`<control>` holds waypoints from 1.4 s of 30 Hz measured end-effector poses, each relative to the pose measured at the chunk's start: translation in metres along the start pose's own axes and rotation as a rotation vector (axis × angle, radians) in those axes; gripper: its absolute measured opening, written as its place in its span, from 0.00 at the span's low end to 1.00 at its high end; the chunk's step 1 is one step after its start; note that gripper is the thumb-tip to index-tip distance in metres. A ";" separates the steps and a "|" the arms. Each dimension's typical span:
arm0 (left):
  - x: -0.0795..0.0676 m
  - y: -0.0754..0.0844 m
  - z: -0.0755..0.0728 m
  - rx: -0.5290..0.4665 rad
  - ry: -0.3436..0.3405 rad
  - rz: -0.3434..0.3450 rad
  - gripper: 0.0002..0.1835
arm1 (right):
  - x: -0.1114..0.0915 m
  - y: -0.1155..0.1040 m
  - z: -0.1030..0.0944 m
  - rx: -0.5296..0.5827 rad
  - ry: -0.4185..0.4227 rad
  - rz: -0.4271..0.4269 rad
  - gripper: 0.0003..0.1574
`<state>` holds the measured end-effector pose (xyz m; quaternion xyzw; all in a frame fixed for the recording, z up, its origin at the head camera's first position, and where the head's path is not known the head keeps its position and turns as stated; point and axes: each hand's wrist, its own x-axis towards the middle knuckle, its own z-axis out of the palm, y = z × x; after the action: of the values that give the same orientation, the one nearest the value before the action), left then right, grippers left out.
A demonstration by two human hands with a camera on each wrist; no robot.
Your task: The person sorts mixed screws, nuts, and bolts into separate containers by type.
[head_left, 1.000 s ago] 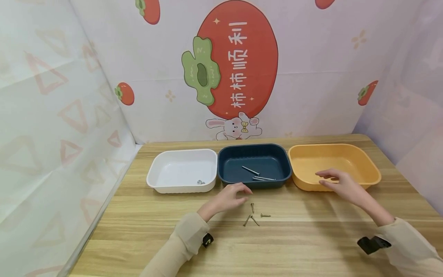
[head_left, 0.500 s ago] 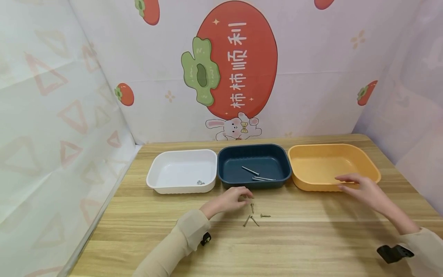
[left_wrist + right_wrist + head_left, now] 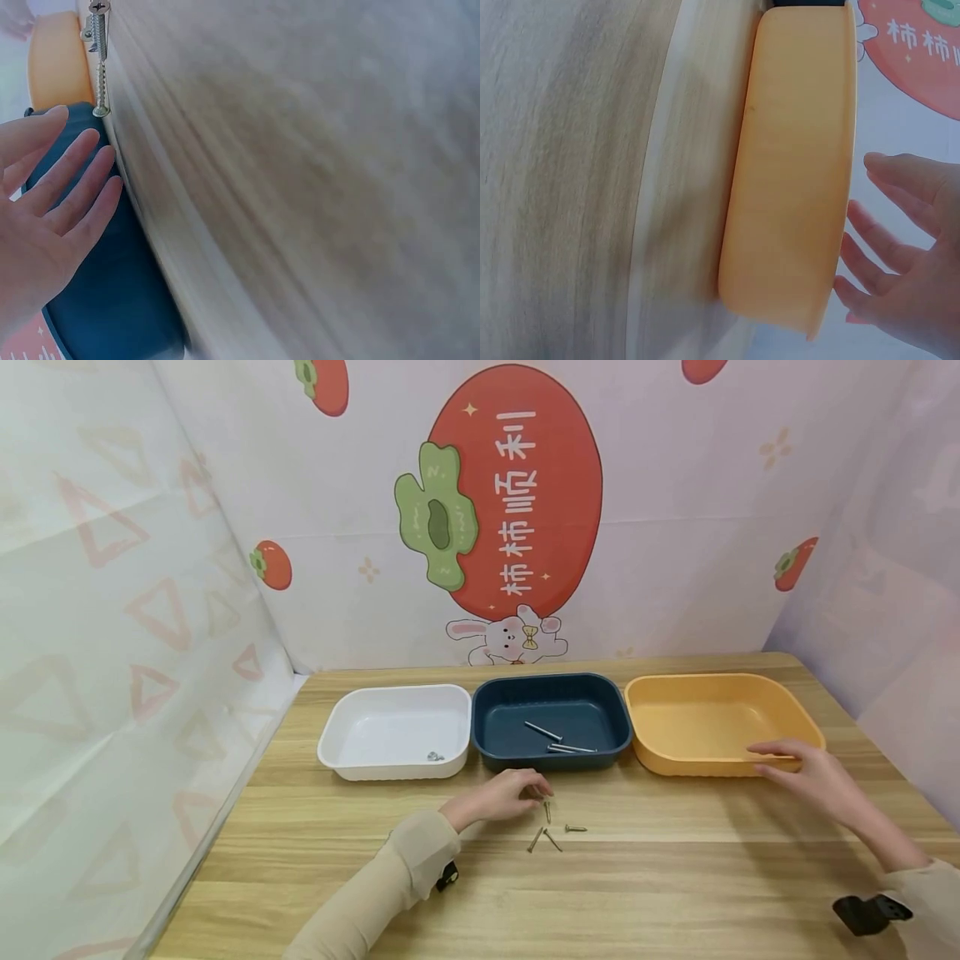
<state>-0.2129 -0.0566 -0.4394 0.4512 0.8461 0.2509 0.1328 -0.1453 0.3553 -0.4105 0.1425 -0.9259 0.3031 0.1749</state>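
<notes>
My left hand (image 3: 510,795) is low over the wooden table, its fingers loosely bent and holding nothing. Its fingertips are right at the nearest of several small brass-coloured screws (image 3: 547,812). In the left wrist view the hand (image 3: 45,217) overlaps the dark blue tray (image 3: 127,277), with the screws (image 3: 100,45) beyond its fingers. At the yellow-orange tray (image 3: 690,767), my right hand (image 3: 813,777) hovers by the front rim, thumb and fingers spread. The right wrist view has the hand's fingers (image 3: 877,240) along that tray's rim, gripping nothing.
A white tray (image 3: 397,772) with a few small metal pieces (image 3: 435,757) stands at the left. Beside it, the dark blue tray holds several long silver screws (image 3: 543,730). The three trays form a row before a printed cloth backdrop (image 3: 675,568).
My right hand has moved right along the yellow-orange tray's front, from its left part toward its right corner. My left hand has shifted slightly right and lower, closer to the nearest screw.
</notes>
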 end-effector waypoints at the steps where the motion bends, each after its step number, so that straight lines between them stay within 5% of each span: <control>1: 0.000 0.000 0.001 -0.005 -0.005 -0.003 0.11 | 0.000 0.001 0.000 0.002 0.002 0.000 0.15; 27: 0.012 -0.006 0.009 -0.027 -0.024 -0.016 0.08 | -0.003 0.016 0.000 0.016 0.000 0.055 0.07; 42: 0.019 -0.009 0.014 0.093 -0.049 -0.001 0.05 | -0.004 0.019 0.003 0.048 -0.004 0.050 0.07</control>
<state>-0.2238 -0.0408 -0.4563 0.4626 0.8534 0.2002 0.1326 -0.1498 0.3684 -0.4241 0.1242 -0.9220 0.3291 0.1620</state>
